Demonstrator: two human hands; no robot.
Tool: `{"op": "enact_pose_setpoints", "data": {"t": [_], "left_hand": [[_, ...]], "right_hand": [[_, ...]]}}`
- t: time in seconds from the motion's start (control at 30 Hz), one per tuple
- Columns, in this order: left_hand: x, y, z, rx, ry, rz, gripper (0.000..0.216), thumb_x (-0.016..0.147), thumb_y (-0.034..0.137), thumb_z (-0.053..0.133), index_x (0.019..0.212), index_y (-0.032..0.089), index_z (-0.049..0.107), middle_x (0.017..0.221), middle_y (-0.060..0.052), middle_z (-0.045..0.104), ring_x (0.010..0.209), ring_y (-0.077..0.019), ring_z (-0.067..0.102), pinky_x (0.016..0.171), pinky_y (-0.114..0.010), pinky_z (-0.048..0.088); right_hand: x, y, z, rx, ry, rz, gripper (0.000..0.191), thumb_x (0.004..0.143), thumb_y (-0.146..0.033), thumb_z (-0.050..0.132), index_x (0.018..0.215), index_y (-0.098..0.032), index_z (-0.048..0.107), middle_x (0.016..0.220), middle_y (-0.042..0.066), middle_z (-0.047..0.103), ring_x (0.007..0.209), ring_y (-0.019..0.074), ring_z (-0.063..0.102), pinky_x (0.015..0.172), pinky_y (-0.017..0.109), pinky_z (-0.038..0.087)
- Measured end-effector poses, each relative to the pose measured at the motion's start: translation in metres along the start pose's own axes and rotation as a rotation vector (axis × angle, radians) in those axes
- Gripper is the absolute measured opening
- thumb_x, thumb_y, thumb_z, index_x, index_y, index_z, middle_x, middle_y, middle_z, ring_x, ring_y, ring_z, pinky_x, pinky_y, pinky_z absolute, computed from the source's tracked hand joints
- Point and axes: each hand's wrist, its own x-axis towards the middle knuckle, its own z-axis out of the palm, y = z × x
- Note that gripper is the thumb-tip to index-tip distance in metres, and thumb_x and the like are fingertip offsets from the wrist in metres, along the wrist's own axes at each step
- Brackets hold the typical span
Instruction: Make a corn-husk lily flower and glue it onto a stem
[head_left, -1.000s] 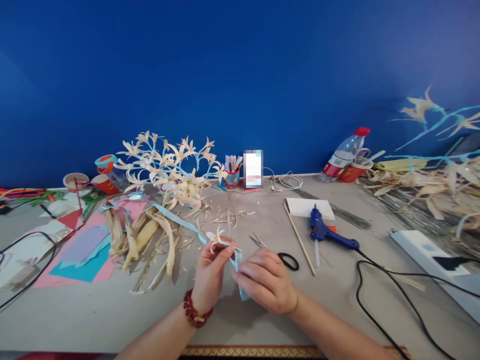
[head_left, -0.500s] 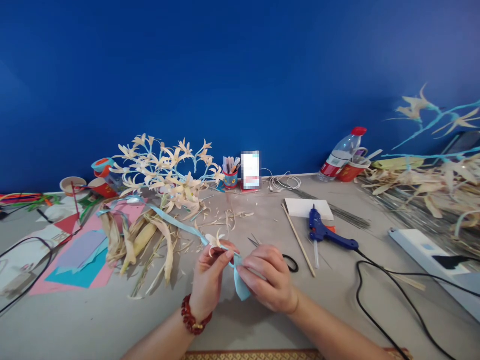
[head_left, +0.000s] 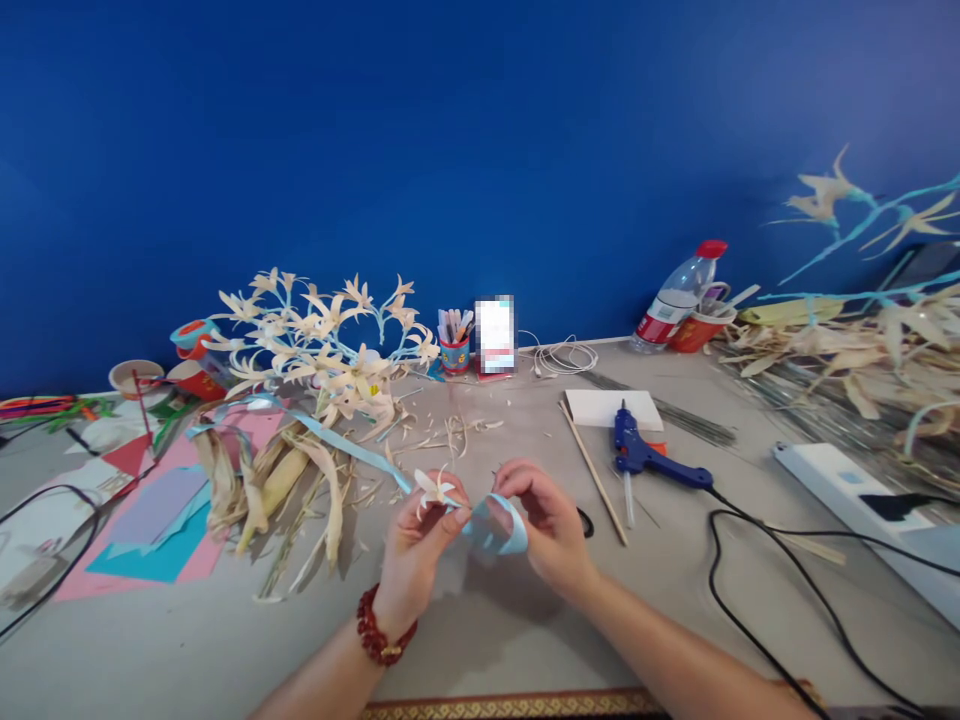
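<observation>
From the head view, the left hand [head_left: 417, 545] pinched a small husk flower [head_left: 433, 488] above the table [head_left: 480, 640], while the right hand [head_left: 550, 520] gripped a loop of light-blue ribbon [head_left: 501, 524] just beside it, near the glue gun [head_left: 651, 458]

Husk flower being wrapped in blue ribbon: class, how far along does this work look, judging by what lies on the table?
Done: a big spray of husk flowers on blue stems stands behind. In hand: the left hand pinches one small flower, and the right hand loops light blue ribbon beside it, the wrap barely begun. Left: raw corn husks lie unused, and the glue gun rests untouched.
</observation>
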Motion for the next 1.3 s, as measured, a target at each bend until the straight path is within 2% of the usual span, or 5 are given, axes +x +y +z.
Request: {"op": "enact_pose_setpoints", "data": {"t": [0.27, 0.47, 0.7, 1.1, 1.3], "left_hand": [[0.000, 0.003, 0.001, 0.068, 0.011, 0.025, 0.006, 0.073, 0.021, 0.071, 0.070, 0.017, 0.070, 0.087, -0.004, 0.055, 0.082, -0.0165, 0.053, 0.072, -0.027, 0.045], [0.001, 0.006, 0.002, 0.110, 0.007, 0.069, 0.006, 0.071, 0.023, 0.072, 0.070, 0.018, 0.071, 0.086, -0.006, 0.057, 0.083, -0.0195, 0.053, 0.072, -0.030, 0.046], [0.002, 0.006, 0.005, 0.151, -0.027, 0.141, 0.006, 0.072, 0.023, 0.071, 0.067, 0.020, 0.071, 0.080, -0.006, 0.059, 0.086, -0.0215, 0.054, 0.075, -0.033, 0.046], [0.004, 0.004, 0.009, 0.107, -0.056, 0.084, 0.013, 0.073, 0.031, 0.070, 0.065, 0.021, 0.070, 0.068, -0.004, 0.064, 0.073, -0.0200, 0.058, 0.092, -0.043, 0.042], [0.005, 0.008, 0.011, 0.051, 0.041, 0.050, 0.010, 0.070, 0.029, 0.073, 0.066, 0.021, 0.070, 0.070, -0.003, 0.063, 0.078, -0.0187, 0.058, 0.094, -0.042, 0.042]], "right_hand": [[0.009, -0.004, 0.008, 0.446, 0.002, 0.528, 0.030, 0.064, -0.031, 0.081, 0.065, -0.017, 0.054, 0.070, -0.002, 0.053, 0.059, 0.0086, 0.045, 0.054, 0.020, 0.036], [0.006, -0.003, 0.010, 0.555, -0.045, 0.752, 0.032, 0.063, -0.033, 0.080, 0.063, -0.016, 0.052, 0.052, -0.006, 0.052, 0.044, 0.0056, 0.041, 0.044, 0.018, 0.032], [0.006, 0.003, 0.008, 0.636, -0.183, 0.941, 0.028, 0.058, -0.028, 0.080, 0.063, -0.015, 0.056, 0.047, -0.006, 0.053, 0.037, 0.0056, 0.045, 0.040, 0.018, 0.036], [0.004, 0.009, 0.005, 0.728, -0.259, 1.054, 0.018, 0.058, -0.023, 0.073, 0.066, -0.014, 0.060, 0.054, -0.002, 0.062, 0.038, 0.0058, 0.047, 0.042, 0.019, 0.041], [0.009, 0.012, 0.001, 0.624, -0.265, 1.035, 0.022, 0.061, -0.024, 0.075, 0.074, -0.015, 0.060, 0.063, -0.003, 0.061, 0.049, 0.0071, 0.052, 0.053, 0.021, 0.045]]}}
